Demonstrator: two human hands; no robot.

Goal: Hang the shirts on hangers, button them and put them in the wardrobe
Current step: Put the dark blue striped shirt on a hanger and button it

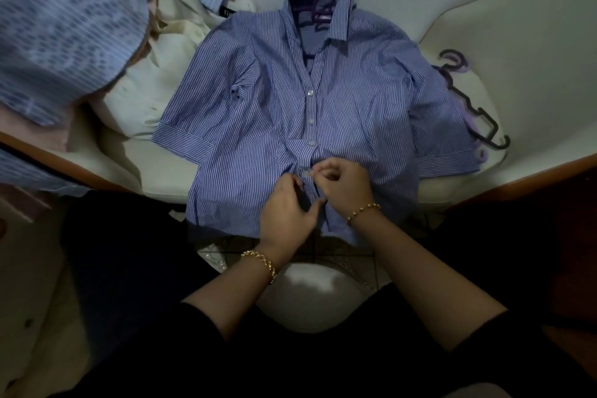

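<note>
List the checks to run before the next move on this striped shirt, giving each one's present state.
1. Hanger inside the striped shirt collar: ok.
2. Upper three buttons fastened: ok.
3. Right hand pinches the fourth button; through its hole: cannot tell.
4. Left hand grips the shirt's front edge: ok.
5. Front below the hands closed: cannot tell, hidden.
6. Spare hangers lying beside the shirt: ok.

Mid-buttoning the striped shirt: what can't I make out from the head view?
1. Head view: whether the button is through its hole; left hand and right hand cover it.
2. Head view: arms of the hanger, hidden inside the striped shirt.
3. Head view: patterned blue shirt, blurred, cut by the left edge.
</note>
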